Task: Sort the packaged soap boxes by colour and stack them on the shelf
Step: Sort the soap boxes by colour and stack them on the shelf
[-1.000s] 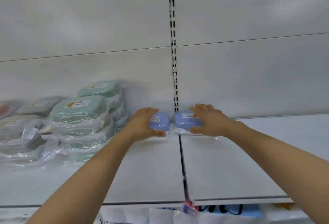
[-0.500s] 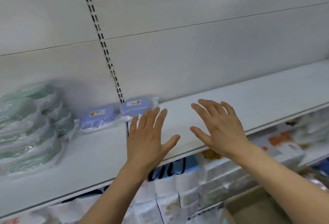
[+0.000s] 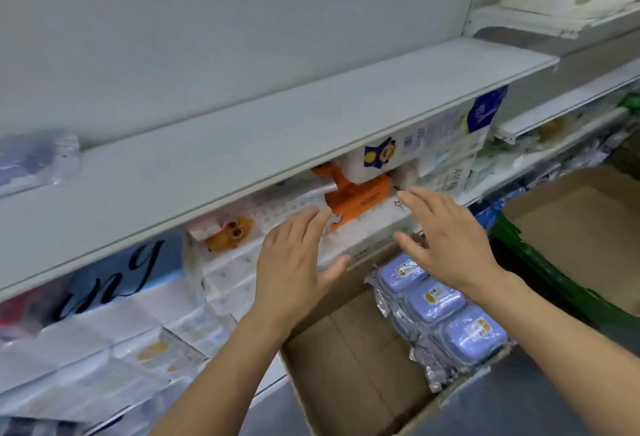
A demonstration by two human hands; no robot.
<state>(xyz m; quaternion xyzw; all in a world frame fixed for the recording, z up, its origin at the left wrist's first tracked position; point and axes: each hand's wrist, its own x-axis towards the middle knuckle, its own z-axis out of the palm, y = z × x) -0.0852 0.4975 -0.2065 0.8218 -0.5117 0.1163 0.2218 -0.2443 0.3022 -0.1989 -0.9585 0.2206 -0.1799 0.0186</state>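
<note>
White shelf [image 3: 311,117] mostly bare; blurred blue soap box [image 3: 31,158] far left, cut off. Left hand [image 3: 294,262], right hand [image 3: 446,241] spread, empty, above cardboard box [image 3: 346,359] with 3 blue soap packs [image 3: 436,300].

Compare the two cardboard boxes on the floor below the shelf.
The near cardboard box holds wrapped blue soap boxes along its right side; the far cardboard box shows only bare bottom. The near one sits under both hands, the far one further right, beside a green edge. Both are brown and open-topped.
</note>
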